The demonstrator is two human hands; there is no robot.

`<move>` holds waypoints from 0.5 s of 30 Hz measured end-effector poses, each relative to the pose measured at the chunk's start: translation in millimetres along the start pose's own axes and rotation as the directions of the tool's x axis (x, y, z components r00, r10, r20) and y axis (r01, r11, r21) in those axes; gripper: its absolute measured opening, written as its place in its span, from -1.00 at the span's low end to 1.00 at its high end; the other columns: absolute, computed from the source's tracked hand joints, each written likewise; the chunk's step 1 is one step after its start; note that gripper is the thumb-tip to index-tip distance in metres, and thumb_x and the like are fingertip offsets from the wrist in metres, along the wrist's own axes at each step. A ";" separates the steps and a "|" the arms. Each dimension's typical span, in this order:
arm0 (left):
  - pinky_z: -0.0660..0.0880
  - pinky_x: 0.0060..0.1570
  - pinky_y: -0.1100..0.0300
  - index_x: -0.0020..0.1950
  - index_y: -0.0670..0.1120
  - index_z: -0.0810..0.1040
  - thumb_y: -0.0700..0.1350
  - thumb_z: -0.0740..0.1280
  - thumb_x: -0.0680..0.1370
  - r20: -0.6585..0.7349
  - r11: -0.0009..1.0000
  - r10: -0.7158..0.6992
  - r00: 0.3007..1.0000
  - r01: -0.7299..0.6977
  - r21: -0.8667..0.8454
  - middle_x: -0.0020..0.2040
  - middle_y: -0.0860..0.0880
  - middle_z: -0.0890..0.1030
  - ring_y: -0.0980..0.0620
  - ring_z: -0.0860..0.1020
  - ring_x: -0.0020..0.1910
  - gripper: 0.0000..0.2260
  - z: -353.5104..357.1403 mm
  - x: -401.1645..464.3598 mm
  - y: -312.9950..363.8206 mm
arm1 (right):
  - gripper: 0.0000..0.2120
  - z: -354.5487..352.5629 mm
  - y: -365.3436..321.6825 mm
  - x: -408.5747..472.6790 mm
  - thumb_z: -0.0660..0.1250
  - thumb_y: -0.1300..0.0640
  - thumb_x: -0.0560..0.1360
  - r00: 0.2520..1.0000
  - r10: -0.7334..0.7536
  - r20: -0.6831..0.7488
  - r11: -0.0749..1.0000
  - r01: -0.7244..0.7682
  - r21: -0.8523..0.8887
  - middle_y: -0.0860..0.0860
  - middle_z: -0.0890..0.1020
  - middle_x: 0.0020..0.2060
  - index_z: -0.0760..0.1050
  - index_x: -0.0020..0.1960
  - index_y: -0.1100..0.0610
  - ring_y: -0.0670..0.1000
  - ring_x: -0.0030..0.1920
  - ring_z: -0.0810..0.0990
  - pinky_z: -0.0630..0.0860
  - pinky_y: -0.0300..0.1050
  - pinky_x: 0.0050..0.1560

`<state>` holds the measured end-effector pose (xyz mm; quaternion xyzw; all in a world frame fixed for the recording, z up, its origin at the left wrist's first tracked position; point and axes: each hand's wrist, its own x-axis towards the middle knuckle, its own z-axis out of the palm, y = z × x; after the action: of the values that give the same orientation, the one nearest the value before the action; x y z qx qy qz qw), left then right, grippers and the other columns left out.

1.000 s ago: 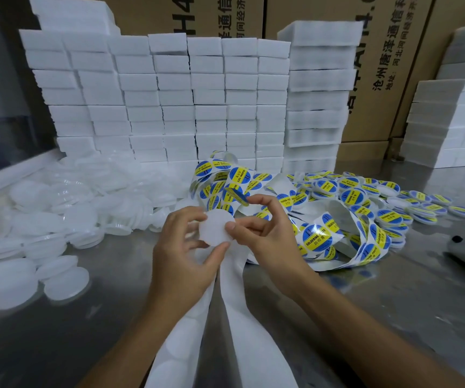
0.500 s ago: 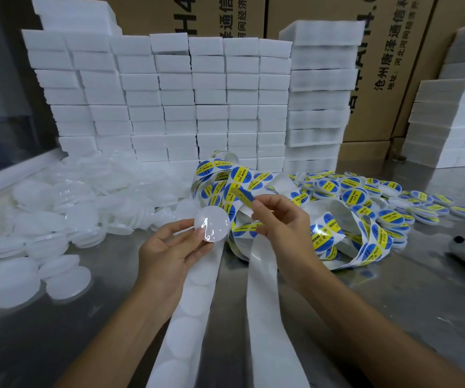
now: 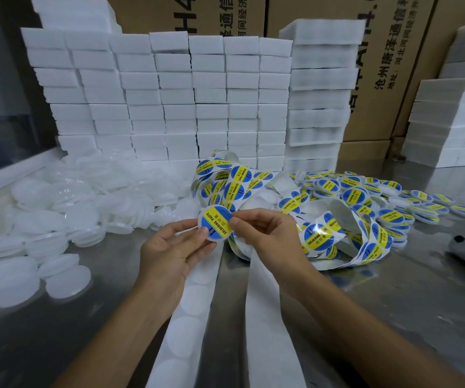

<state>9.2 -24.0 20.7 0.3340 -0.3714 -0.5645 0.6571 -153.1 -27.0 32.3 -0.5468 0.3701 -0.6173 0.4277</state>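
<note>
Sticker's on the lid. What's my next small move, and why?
Probably the right hand should rub its thumb across the sticker to seat it: that hand pinches only the edge while the left hand grips the lid, so the rest may be loose.

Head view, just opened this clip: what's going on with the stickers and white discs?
A person is labelling round white lids at a steel table. The left hand holds one lid, and the right hand pinches the edge of a blue-and-yellow "Soldering Paste" sticker laid on its face. Bare lids are heaped on the left, labelled lids lie on the right beside the tangled sticker strip, and spent backing paper runs toward the camera.
</note>
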 end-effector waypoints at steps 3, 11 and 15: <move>0.62 -0.21 0.16 -0.03 -0.21 0.57 -0.23 0.47 0.26 0.001 1.000 0.002 1.000 -0.002 0.001 -0.14 -0.22 0.71 -0.10 0.70 -0.16 -0.69 0.0 -0.3 0.0 | -0.88 -0.2 -0.2 0.1 0.49 0.28 0.45 1.000 0.004 -0.002 1.000 -0.004 -0.013 0.02 0.75 -0.19 0.69 -0.16 0.07 -0.02 -0.10 0.73 0.59 -0.28 -0.08; 0.62 -0.21 0.16 -0.06 -0.20 0.58 -0.18 0.52 0.20 -0.011 0.999 0.033 0.999 -0.033 0.027 -0.14 -0.23 0.70 -0.13 0.70 -0.15 -0.66 0.1 -0.9 0.9 | -0.83 -1.0 4.1 1.3 0.50 0.23 0.44 0.999 -0.052 -0.014 0.992 0.050 -0.112 0.00 0.74 -0.20 0.70 -0.21 -0.03 0.07 -0.07 0.72 0.64 -0.08 0.04; 0.62 -0.20 0.15 -0.08 -0.18 0.59 -0.18 0.53 0.20 0.010 0.995 0.074 0.997 -0.075 0.072 -0.15 -0.23 0.70 -0.14 0.70 -0.17 -0.67 -0.8 -2.6 2.4 | -0.82 -1.8 5.5 1.7 0.50 0.24 0.44 0.992 -0.119 -0.034 0.976 0.110 -0.188 -0.03 0.74 -0.23 0.68 -0.19 -0.04 0.06 -0.13 0.71 0.65 -0.05 0.02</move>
<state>10.7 -21.1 22.1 0.3416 -0.4062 -0.5270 0.6638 -154.2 -30.5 27.6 -0.5909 0.4036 -0.6157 0.3300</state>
